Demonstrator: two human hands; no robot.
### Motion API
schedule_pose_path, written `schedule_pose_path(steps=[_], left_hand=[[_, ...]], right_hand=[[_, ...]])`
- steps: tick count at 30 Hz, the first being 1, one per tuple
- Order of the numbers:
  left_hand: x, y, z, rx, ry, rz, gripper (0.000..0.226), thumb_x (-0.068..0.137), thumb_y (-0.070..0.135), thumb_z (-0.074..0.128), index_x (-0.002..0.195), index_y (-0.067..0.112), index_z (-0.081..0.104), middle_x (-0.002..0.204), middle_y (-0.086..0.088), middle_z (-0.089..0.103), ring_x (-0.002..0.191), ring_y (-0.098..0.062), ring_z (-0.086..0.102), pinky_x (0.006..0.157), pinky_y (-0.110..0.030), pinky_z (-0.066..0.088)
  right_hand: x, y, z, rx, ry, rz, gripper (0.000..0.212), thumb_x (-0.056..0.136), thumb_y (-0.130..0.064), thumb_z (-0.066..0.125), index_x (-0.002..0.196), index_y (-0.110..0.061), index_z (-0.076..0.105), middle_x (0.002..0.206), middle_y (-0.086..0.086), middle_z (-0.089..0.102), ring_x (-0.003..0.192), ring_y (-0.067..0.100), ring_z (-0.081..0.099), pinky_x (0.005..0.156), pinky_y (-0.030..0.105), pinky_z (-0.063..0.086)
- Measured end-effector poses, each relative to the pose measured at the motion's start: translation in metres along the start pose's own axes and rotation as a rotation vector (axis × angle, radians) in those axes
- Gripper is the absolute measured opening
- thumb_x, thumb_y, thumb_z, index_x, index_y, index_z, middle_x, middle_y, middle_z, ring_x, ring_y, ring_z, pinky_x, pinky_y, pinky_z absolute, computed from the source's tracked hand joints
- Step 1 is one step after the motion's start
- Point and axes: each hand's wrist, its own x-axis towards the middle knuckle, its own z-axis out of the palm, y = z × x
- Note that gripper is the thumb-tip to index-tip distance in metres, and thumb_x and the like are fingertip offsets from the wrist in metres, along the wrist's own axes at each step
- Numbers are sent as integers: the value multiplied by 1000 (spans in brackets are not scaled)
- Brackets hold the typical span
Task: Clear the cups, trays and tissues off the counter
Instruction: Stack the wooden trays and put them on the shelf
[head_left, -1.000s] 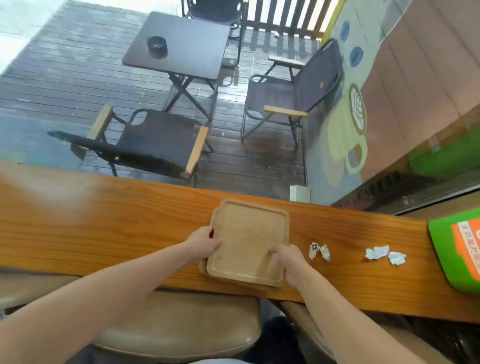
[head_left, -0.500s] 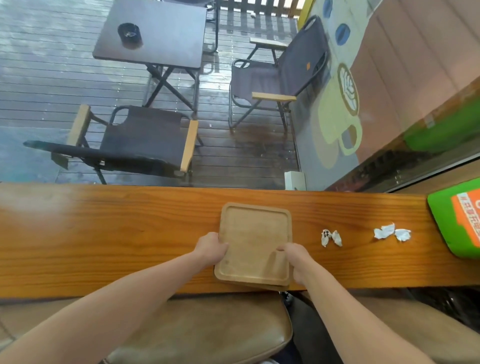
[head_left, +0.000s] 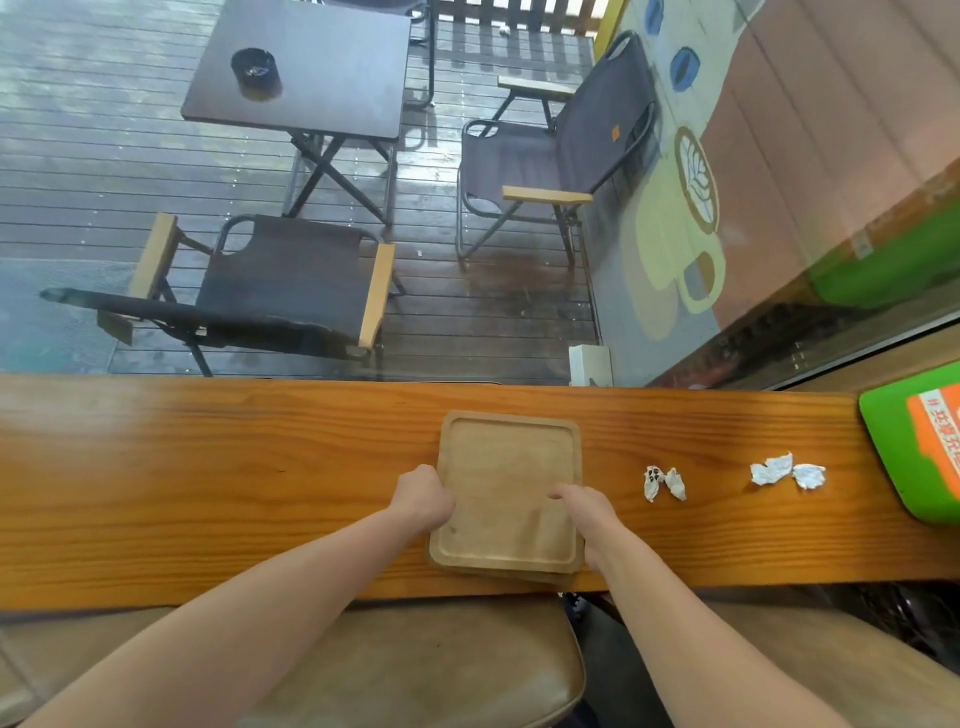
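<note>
A stack of light wooden trays (head_left: 511, 467) lies on the long wooden counter (head_left: 208, 467), squared up, with the edge of a lower tray showing under the top one at the near side. My left hand (head_left: 422, 500) grips the stack's left rim. My right hand (head_left: 587, 512) holds the right rim, fingers resting inside the top tray. Right of the trays lie two pairs of crumpled tissues: one stained pair (head_left: 664, 482) and a white pair (head_left: 787, 474) farther right.
A green object with an orange label (head_left: 914, 447) sits at the counter's right end. Padded brown stools (head_left: 415, 670) stand below the near edge. Behind the counter is a window onto a wet deck with folding chairs and a table.
The two trays, askew a second ago, are now aligned into one stack. Both hands stay on the rims. My view has shifted a little, so the counter looks more level.
</note>
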Motion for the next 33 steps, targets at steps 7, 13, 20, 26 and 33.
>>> schedule_pose_path(steps=[7,13,20,26,33], left_hand=[[-2,1,2,19,9,-26,22,97,10,50,104,-1,68,105,-15,71,96,-30,70,81,-40,61],[-2,2,2,8,21,-32,19,97,12,53,103,2,68,104,-13,71,95,-28,69,84,-42,61],[-3,0,0,-61,3,-33,20,97,14,55,103,10,73,103,-7,73,94,-24,69,84,-39,61],[6,-7,0,-208,-19,-125,19,94,12,54,86,5,69,93,-5,73,85,-20,68,79,-44,63],[1,0,-1,-414,-74,-261,26,96,12,46,119,5,57,117,-13,66,95,-23,58,77,-37,49]], right_hand=[[2,-4,-4,-16,-35,-2,70,88,-32,63,149,-11,33,150,12,40,125,31,46,92,42,40],[1,-4,-10,-37,-74,-12,68,89,-32,64,147,-11,34,148,12,43,119,28,46,83,38,35],[1,0,-6,-60,-99,-45,68,88,-29,65,146,-11,36,150,10,42,131,29,42,91,40,38],[-1,5,-9,-14,-124,-33,75,89,-31,65,151,-10,30,155,10,37,138,31,36,108,45,33],[-4,5,-11,7,-106,2,63,93,-22,59,148,-7,35,153,13,37,138,33,36,107,44,35]])
